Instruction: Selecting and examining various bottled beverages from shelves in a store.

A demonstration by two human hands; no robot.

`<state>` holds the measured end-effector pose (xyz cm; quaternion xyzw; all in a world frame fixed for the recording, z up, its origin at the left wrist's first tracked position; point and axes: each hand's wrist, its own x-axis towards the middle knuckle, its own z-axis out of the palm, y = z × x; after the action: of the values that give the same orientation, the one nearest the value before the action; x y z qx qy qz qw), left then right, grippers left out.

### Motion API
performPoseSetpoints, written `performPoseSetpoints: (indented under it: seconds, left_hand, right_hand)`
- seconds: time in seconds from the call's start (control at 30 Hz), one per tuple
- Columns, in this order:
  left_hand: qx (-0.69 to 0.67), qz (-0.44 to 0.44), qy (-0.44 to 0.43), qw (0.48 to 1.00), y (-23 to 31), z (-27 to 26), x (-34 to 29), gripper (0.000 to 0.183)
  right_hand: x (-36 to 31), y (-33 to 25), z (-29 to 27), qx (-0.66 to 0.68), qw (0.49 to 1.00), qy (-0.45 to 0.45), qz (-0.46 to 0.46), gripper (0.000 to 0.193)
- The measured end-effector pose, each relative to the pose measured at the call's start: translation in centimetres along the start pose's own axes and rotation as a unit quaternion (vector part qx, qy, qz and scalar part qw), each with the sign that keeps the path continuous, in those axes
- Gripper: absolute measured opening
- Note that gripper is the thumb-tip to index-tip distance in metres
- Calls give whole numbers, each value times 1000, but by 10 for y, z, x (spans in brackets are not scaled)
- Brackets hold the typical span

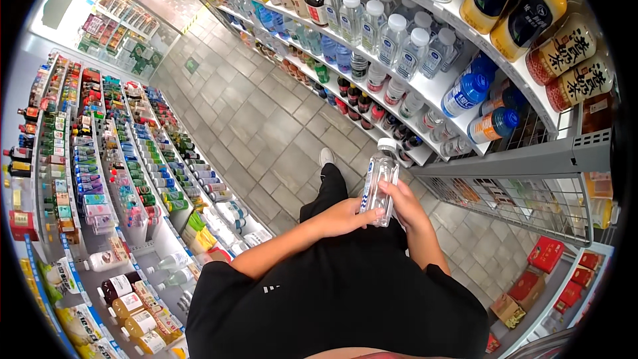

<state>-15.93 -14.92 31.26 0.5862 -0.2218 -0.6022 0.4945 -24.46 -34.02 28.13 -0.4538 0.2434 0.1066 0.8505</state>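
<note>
Both my hands hold one clear plastic water bottle (383,167) in front of my body, its white cap up and a white-and-blue label on its left side. My left hand (350,217) wraps the lower part from the left. From the right, my right hand (403,202) grips the bottle around its middle, thumb across the front. Part of the label and some fingers are hidden behind the bottle. Similar white-capped clear bottles (393,38) stand in rows on the shelf ahead to the right.
Ahead and right, a tall shelf holds blue-capped bottles (467,93), large yellow bottles (527,16) and cans (561,50). A wire-mesh rack end (508,203) is close on my right. Red boxes (546,254) sit behind it. Drink-filled shelves (93,179) line my left, beside the tiled aisle (266,116).
</note>
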Motion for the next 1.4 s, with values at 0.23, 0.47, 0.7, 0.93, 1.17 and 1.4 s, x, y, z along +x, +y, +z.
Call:
performPoseSetpoints:
  seconds: [0.23,0.47,0.7,0.93,1.17,1.4]
  left_hand:
    - [-39,-2,4,999,-3,0,2,54]
    - [-89,-18,-1,996,-11,-5,3,50]
    - [-99,73,28,992,16,-3,-2,37]
    - [44,89,-62,993,28,2,11,35]
    - [124,50,-83,988,12,3,19,43]
    - [244,-50,-65,966,21,11,27,58]
  right_hand:
    - [-3,-7,5,-35,997,-15,62,51]
    - [14,23,-17,-100,995,-17,12,75]
    - [5,-9,3,8,999,-29,-27,99]
    - [6,-24,9,225,969,-82,-58,114]
    - [5,3,-1,302,951,-66,12,100]
    - [7,14,-22,329,943,-37,27,104]
